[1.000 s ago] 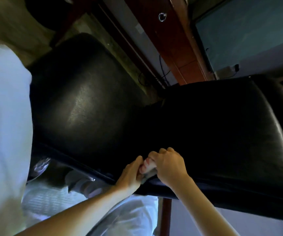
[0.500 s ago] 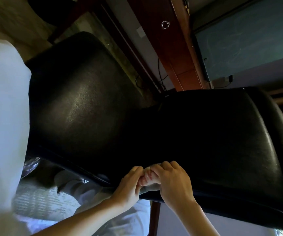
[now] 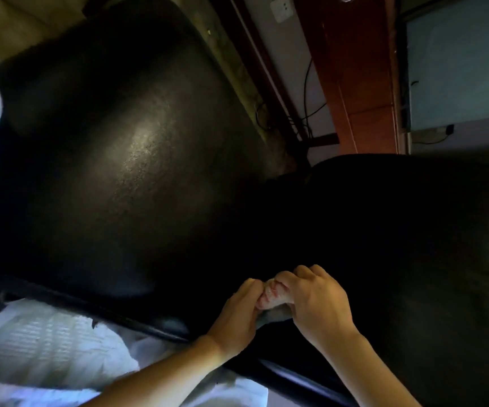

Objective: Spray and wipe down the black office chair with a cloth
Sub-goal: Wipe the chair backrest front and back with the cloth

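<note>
The black office chair (image 3: 125,160) fills most of the view, its glossy seat at the left and its dark backrest at the right. Both hands meet at the near edge where seat and backrest join. My left hand (image 3: 237,315) and my right hand (image 3: 316,301) each grip a small bunched pale cloth (image 3: 272,298) between them, fingers curled round it. The cloth sits against the chair's edge and is mostly hidden by the fingers. No spray bottle shows.
White fabric (image 3: 46,351) lies below the chair at the lower left. A red-brown wooden cabinet (image 3: 352,71) with dangling cables (image 3: 307,113) stands behind the chair. A wall socket (image 3: 281,8) is at the top and a pale panel (image 3: 460,60) at the upper right.
The view has moved closer and tilted, so the chair looks larger. Both hands stay together on the bunched cloth at the chair's near edge, shifting only slightly.
</note>
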A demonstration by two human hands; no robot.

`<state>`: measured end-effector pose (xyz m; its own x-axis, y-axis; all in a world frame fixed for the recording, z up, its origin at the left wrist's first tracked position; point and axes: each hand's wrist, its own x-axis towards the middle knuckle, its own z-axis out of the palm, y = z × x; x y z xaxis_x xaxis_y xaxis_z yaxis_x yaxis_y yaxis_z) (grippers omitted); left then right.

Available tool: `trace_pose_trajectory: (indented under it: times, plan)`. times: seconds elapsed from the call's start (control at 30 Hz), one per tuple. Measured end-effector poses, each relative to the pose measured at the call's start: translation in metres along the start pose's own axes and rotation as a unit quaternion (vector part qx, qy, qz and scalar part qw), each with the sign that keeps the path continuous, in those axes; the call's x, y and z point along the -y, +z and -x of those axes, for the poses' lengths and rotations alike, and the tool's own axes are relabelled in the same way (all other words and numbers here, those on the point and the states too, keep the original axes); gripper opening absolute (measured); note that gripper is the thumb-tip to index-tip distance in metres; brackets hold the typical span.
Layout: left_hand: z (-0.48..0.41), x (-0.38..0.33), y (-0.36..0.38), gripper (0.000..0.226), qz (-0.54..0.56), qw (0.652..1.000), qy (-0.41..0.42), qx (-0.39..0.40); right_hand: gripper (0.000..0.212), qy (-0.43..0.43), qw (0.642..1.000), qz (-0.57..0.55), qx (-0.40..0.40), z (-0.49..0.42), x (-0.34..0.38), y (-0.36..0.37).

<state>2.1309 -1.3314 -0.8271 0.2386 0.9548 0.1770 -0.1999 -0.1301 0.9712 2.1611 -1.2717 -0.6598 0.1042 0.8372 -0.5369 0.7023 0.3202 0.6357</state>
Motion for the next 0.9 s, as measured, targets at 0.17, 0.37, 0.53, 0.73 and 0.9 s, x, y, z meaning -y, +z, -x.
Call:
trace_pose_trajectory:
  times: [0.17,0.37,0.53,0.73,0.9]
  plan:
    - [-0.077,0.013,0.014,0.028,0.055,0.993,-0.100,0.015,0.034,-0.030,0.999,0.020,0.019,-0.060,-0.038,-0.015]
    - [-0.205,0.038,0.029,0.020,0.064,0.997,-0.044,-0.019,0.029,-0.036,0.997,0.042,-0.046,-0.148,-0.108,-0.037]
    - [-0.284,0.052,0.033,0.022,0.072,0.996,-0.021,-0.047,0.033,-0.037,0.989,0.097,-0.108,-0.213,-0.146,-0.050]
    - [-0.291,0.060,0.037,0.043,0.130,0.990,-0.047,-0.033,0.030,-0.046,0.986,0.133,-0.091,-0.228,-0.147,-0.050]
    - [-0.241,0.051,0.027,0.039,0.084,0.994,-0.061,0.038,0.034,-0.040,0.991,0.124,0.037,-0.186,-0.124,-0.057]
